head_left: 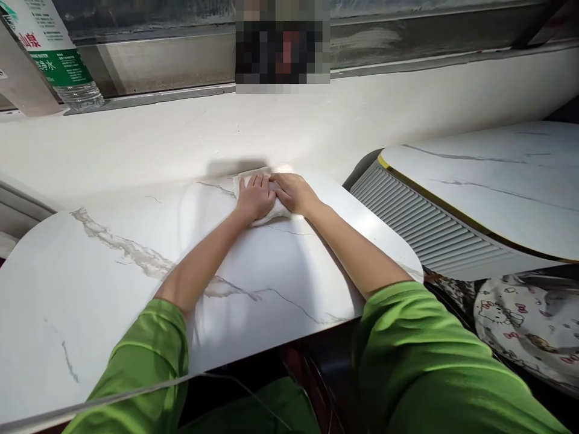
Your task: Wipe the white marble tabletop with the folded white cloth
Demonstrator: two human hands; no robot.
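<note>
A folded white cloth [272, 212] lies near the back edge of the white marble-patterned table [113, 325], close to the wall. My left hand [256, 198] rests flat on top of the cloth, its fingers pointing away from me and slightly spread. Beside it, my right hand [296, 191] holds the cloth's right side, fingers bent to the left and thumb tucked in. The two hands touch or nearly touch at the fingertips. Part of the cloth is hidden under them.
A water bottle [63, 60] with a green label stands on the window ledge at upper left, beside a pale container [29, 78]. At right is another marble-topped piece [497, 175] with ribbed sides. A patterned fabric item [520, 325] sits below it.
</note>
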